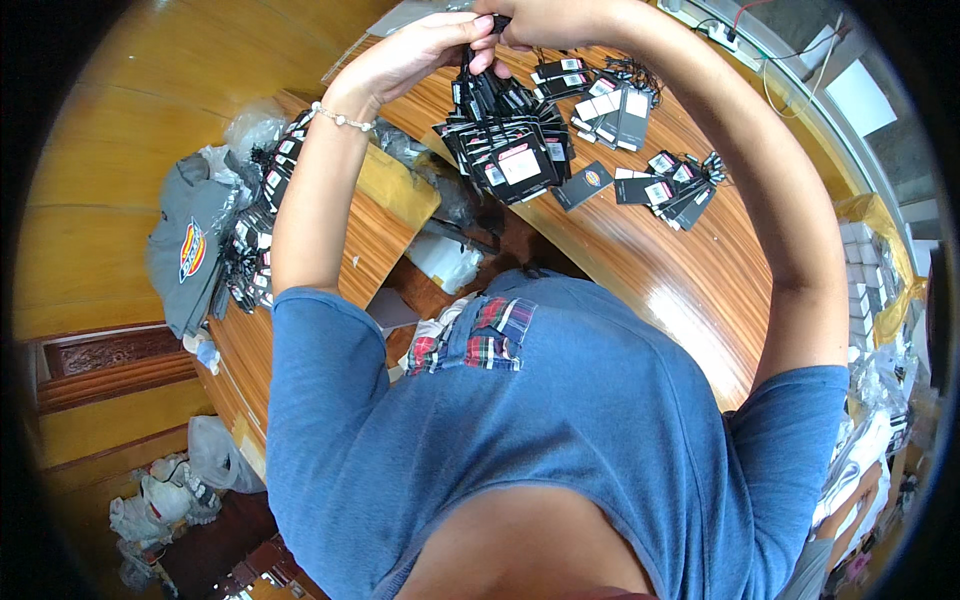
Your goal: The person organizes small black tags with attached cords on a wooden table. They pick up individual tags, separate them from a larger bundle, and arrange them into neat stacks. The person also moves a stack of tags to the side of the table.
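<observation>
Both hands meet at the upper edge of the view, over the wooden table. My left hand point(437, 45), with a beaded bracelet at its wrist, pinches the black strings at the top of a thick bunch of black hang tags point(510, 155). The tags dangle below it, fanned out, some showing white labels. Right beside it, my right hand point(555, 22) is closed at the same gathered strings point(500, 24); its fingertips are partly cut off by the edge. A single dark tag point(583, 186) with a coloured emblem lies just right of the bunch.
On the striped wooden table point(700, 330) lie more tag bundles point(625, 110) and a smaller tied cluster point(685, 190). At left sit a grey garment point(190, 235) and a heap of strung tags point(262, 225). Cartons with plastic wrap point(870, 270) stand at the right; a gap divides the table.
</observation>
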### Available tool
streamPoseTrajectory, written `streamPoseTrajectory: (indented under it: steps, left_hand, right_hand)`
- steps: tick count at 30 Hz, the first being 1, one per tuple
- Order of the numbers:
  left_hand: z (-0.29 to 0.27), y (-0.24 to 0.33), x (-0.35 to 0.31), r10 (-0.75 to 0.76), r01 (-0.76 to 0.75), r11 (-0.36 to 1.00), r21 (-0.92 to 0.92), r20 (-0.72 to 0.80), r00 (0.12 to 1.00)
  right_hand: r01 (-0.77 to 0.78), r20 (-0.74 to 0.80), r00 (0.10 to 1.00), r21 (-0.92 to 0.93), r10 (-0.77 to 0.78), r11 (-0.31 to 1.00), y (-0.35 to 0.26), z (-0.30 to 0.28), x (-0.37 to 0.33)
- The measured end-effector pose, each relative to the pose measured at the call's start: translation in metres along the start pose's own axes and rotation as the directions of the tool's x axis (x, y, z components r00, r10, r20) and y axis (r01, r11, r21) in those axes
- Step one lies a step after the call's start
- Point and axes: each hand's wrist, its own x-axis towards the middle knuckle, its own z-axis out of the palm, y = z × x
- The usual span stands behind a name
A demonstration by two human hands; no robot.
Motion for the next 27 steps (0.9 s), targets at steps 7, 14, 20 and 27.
streamPoseTrajectory:
  steps: [7, 14, 20, 27]
  left_hand:
    - [-0.054, -0.041, 0.003, 0.073, -0.083, 0.989, 0.126, 0.080, 0.994]
    - [-0.100, -0.087, 0.021, 0.096, -0.101, 0.995, 0.024, 0.166, 0.981]
    - [-0.111, -0.124, 0.035, 0.219, -0.193, 0.963, -0.185, 0.129, 0.967]
    - [-0.118, -0.155, 0.044, 0.112, -0.097, 0.886, -0.453, 0.006, 0.994]
  right_hand:
    - [-0.147, -0.033, 0.985, -0.677, 0.170, 0.721, 0.009, -0.003, 0.052]
    - [0.091, 0.299, 0.953, -0.456, 0.056, 0.885, 0.049, -0.026, 0.102]
    - [-0.084, 0.377, 0.910, -0.236, 0.171, 0.968, 0.087, -0.037, 0.127]
    - [-0.213, 0.254, 0.937, -0.127, 0.240, 0.969, 0.135, -0.037, 0.151]
